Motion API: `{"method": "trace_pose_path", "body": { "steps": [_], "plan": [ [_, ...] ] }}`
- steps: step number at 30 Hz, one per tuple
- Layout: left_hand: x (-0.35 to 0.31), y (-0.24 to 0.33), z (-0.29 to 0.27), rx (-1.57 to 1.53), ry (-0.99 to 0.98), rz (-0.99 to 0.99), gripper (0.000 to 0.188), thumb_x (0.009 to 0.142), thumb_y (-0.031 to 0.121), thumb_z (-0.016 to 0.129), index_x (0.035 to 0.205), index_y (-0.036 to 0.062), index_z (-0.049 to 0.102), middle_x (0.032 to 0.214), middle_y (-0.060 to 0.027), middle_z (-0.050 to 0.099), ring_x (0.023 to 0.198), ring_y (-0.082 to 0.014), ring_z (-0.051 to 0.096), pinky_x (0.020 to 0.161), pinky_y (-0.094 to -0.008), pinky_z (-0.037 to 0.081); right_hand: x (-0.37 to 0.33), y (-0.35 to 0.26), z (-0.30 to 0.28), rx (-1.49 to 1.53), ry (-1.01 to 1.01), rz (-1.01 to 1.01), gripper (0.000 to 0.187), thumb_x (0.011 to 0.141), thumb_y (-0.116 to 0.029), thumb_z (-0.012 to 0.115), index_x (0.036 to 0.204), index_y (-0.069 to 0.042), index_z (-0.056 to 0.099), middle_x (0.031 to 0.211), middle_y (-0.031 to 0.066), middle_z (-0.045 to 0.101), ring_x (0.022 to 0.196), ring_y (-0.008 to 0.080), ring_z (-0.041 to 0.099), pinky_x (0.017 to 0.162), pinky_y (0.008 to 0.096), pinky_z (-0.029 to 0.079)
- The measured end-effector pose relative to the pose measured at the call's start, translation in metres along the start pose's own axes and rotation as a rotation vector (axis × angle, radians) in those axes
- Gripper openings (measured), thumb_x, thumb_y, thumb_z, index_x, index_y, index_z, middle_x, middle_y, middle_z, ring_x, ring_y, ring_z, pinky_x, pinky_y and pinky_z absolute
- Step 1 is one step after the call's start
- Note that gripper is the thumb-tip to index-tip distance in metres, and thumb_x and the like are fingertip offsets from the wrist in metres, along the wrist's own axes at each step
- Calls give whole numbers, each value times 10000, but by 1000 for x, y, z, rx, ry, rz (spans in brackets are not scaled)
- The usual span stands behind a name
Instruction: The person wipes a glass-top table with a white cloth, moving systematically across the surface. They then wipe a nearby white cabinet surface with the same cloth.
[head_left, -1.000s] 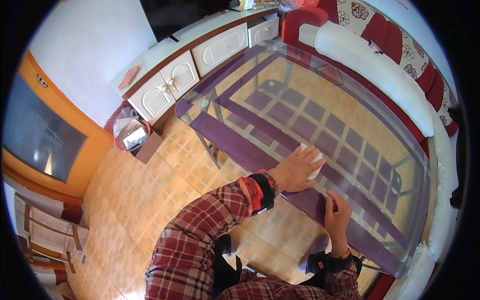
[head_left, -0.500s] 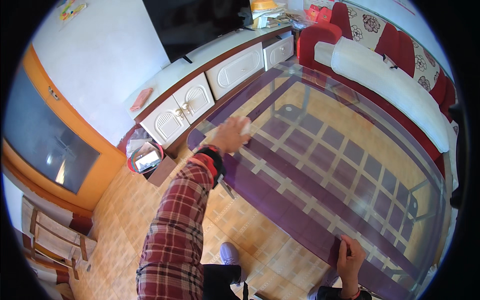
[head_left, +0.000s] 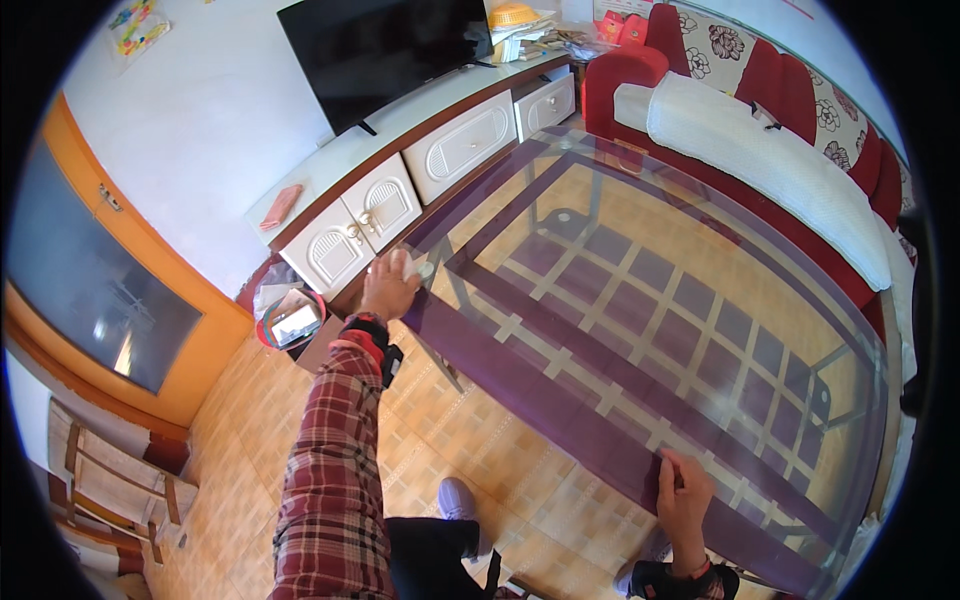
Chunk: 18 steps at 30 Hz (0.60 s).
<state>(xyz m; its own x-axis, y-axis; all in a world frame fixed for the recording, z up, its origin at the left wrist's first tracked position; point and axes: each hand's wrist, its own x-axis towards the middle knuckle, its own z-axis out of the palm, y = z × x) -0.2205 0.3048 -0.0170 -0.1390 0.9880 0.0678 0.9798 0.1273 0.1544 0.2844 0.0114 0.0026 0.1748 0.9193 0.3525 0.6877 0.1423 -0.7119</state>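
Observation:
My left hand (head_left: 391, 286) lies over the far left corner of a glass-topped table (head_left: 500, 368) with purple bands. Its fingers press down there, and a small bit of white cloth (head_left: 409, 263) shows beside the fingertips; most of it is hidden under the hand. My right hand (head_left: 685, 497) rests at the near edge of the same table, its fingers curled in and nothing visible in them. Through the glass shows a lower shelf with purple squares.
A white cabinet (head_left: 465, 146) with a television (head_left: 390, 55) stands behind the table; a folded pink cloth (head_left: 282, 206) lies on it. A bin (head_left: 292, 318) sits by its left end. The red sofa (head_left: 625, 75) borders the right; a wooden chair (head_left: 120, 470) is at lower left.
My left hand has slid left and slightly toward me, from the glass to the table's corner, and the white cloth is now less visible. My right hand has shifted slightly left and up.

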Motion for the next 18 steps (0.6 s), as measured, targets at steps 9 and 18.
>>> {"method": "trace_pose_path", "body": {
  "steps": [9, 18],
  "plan": [
    [-132, 155, 5, -165, -4, 446, 766, 938, 465, 600, 1543, 82, 327, 1566, -255, 316, 1458, -482, 246, 1207, -534, 205, 0, -4, -7, 202, 64, -9, 123, 912, -69, 668, 1018, -39, 724, 824, 128, 698, 660, 226, 660, 609, 303, 510],
    [-290, 344, 14, -401, -38, 1014, 740, 894, 356, 679, 1512, 79, 380, 1538, -248, 362, 1432, -458, 317, 1186, -554, 230, 7, 14, -57, 219, 415, 20, 146, 940, -85, 656, 1062, -47, 727, 755, 48, 663, 609, 89, 554, 563, 250, 447]
  ]
}}
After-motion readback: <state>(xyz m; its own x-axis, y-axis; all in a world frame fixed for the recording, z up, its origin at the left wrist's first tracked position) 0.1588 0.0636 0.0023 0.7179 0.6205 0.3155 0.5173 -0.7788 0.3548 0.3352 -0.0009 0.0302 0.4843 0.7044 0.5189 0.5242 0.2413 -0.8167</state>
